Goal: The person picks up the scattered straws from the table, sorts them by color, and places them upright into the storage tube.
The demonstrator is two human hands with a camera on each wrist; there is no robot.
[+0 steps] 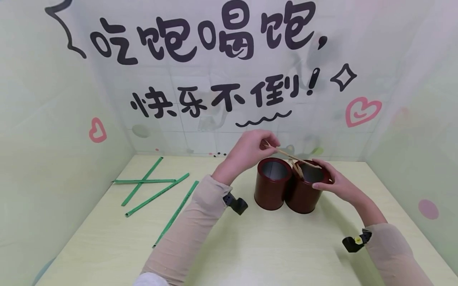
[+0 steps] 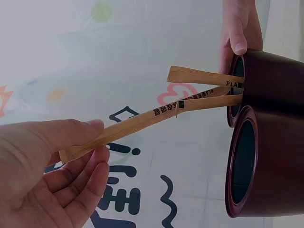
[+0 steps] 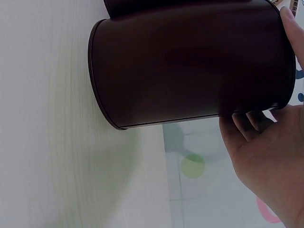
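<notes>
Between thumb and fingertips, my left hand [image 1: 253, 147] pinches one end of a brown paper-wrapped straw [image 2: 133, 122]. The straw slants across to the mouth of the right dark red cylinder [image 1: 304, 198]. More wrapped straws [image 2: 204, 76] stick out of that cylinder, their lower ends hidden inside. My right hand [image 1: 340, 184] holds this cylinder at its rim, thumb on the near side and fingers round the far side. The left dark red cylinder [image 1: 268, 194] stands upright right beside it, its grey inside showing. In the right wrist view, the fingers partly disappear behind the cylinder wall [image 3: 180, 66].
Several thin green strips [image 1: 157, 194] with dark print lie on the left of the pale wooden table [image 1: 257, 246], two of them crossed. One runs close along my left sleeve [image 1: 193, 226]. A printed wall covering [image 1: 200, 135] rises right behind the cylinders.
</notes>
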